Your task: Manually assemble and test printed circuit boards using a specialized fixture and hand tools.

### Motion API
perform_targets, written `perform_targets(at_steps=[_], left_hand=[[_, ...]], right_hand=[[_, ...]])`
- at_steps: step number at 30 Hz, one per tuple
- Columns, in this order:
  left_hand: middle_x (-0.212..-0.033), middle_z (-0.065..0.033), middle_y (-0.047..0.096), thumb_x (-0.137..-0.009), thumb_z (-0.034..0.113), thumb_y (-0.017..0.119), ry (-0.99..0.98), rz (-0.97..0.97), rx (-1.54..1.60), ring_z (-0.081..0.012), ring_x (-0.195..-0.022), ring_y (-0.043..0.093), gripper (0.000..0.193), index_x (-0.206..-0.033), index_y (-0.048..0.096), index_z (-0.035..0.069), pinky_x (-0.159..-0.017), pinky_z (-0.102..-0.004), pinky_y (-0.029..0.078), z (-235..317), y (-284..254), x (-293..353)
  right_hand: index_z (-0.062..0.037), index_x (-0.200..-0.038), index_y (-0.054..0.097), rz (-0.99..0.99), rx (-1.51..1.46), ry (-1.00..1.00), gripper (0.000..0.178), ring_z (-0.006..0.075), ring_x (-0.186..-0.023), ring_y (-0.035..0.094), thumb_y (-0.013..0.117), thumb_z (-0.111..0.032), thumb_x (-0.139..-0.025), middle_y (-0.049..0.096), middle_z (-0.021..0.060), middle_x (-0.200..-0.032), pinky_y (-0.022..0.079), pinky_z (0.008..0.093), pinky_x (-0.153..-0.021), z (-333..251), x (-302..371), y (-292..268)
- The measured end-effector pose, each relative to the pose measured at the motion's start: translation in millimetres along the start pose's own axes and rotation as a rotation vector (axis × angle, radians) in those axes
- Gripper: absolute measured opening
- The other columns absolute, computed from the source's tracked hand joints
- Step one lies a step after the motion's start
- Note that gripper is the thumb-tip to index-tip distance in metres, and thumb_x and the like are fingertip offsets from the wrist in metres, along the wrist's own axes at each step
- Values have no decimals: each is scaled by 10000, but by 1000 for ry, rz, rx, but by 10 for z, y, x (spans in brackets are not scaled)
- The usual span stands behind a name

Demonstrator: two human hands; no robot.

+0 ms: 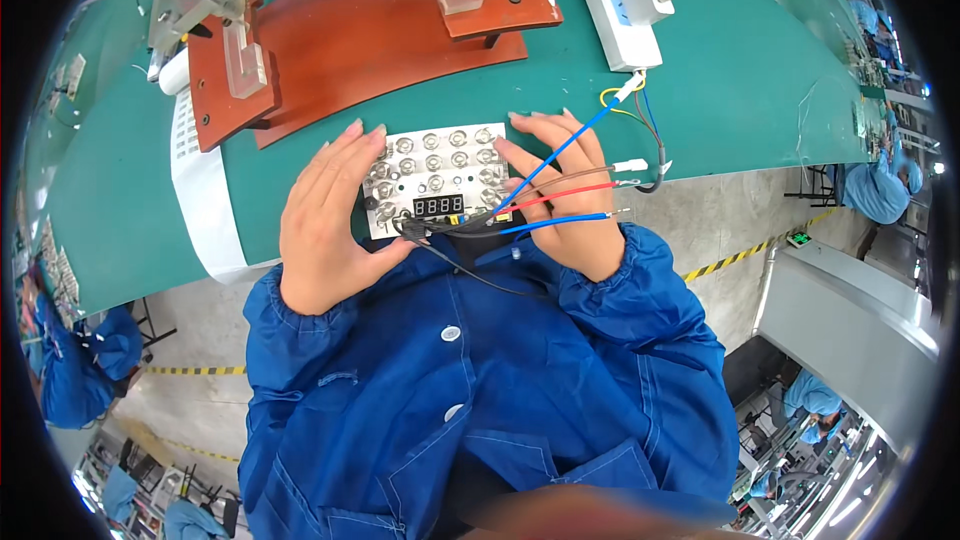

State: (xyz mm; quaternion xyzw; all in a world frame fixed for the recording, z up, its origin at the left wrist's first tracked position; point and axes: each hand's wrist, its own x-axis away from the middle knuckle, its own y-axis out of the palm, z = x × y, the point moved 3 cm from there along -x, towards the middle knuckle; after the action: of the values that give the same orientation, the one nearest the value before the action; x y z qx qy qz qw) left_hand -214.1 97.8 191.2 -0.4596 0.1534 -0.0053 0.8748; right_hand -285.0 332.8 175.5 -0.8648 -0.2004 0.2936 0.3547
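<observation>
- Head view: both hands hold the board point(446, 174) between them, at the near edge of the green counter point(745, 80).
- Left hand point(328, 208): its grip is part-spread, fingers lying close together along the board's left side, tips by the far left corner, thumb reaching out toward the near left corner.
- Right hand point(568, 188): its grip is loosely curled against the board's right edge, forefinger tip at the far right corner, the other fingers bent; wires hide part of it.
- Pose: both hands have their backs up, wrists bent inward, and the forearms come up from below in the blue jacket point(462, 365), elbows wide.
- Board: white, face up, set with round clear parts; a dark display point(438, 206) sits near its near edge.
- Wires: a long blue wire point(561, 163) crosses the right hand and slants to the power strip point(605, 0); a brown wire point(580, 176), a red wire point(568, 194) and a short blue wire point(562, 224) also lie across that hand.
- Black cable point(468, 271): loops below the board, over the jacket.
- Beyond the board stands a red fixture point(365, 45); a white band point(207, 210) lies left of the left hand.
</observation>
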Motion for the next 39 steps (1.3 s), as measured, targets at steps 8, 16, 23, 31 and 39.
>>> perform_targets(at_steps=[8,16,23,31,39], left_hand=[[-1333,-141,606,-574,194,872,-32,9,30,-327,-1328,509,872,-1360,528,38,-1117,-488,384,-25,13,-22],[-1328,-150,597,-571,241,906,-42,66,-114,-394,-1380,434,910,-1368,515,38,-1164,-565,265,29,0,9],[-1314,-176,594,-581,251,911,-44,61,-23,-411,-1404,397,943,-1390,489,12,-1132,-556,336,-9,32,84],[-1353,-188,572,-595,264,907,-15,88,2,-402,-1421,373,978,-1423,454,5,-1138,-537,334,24,33,63],[-1097,-177,670,-701,30,768,65,353,-34,-355,-992,646,479,-1162,642,3,-921,-431,507,-51,-50,216]], right_hand=[[-105,-1315,637,-58,260,-23,448,365,-1220,486,617,-164,-871,534,145,-1389,371,473,-1029,-91,-78,48],[-114,-1273,675,-82,186,-20,403,355,-1212,473,642,-171,-876,527,155,-1388,359,455,-1022,-35,-117,-2],[-88,-1237,674,-75,-126,-51,475,331,-1216,530,752,-179,-777,596,137,-1342,376,425,-1055,52,-68,-55],[-69,-1479,424,-193,-14,-205,930,350,-1359,410,836,-291,-676,465,150,-1468,315,476,-1110,-89,-256,45],[39,-1431,444,216,33,-162,938,305,-1261,521,885,-278,-666,538,182,-1360,432,415,-1014,303,-222,-982]])
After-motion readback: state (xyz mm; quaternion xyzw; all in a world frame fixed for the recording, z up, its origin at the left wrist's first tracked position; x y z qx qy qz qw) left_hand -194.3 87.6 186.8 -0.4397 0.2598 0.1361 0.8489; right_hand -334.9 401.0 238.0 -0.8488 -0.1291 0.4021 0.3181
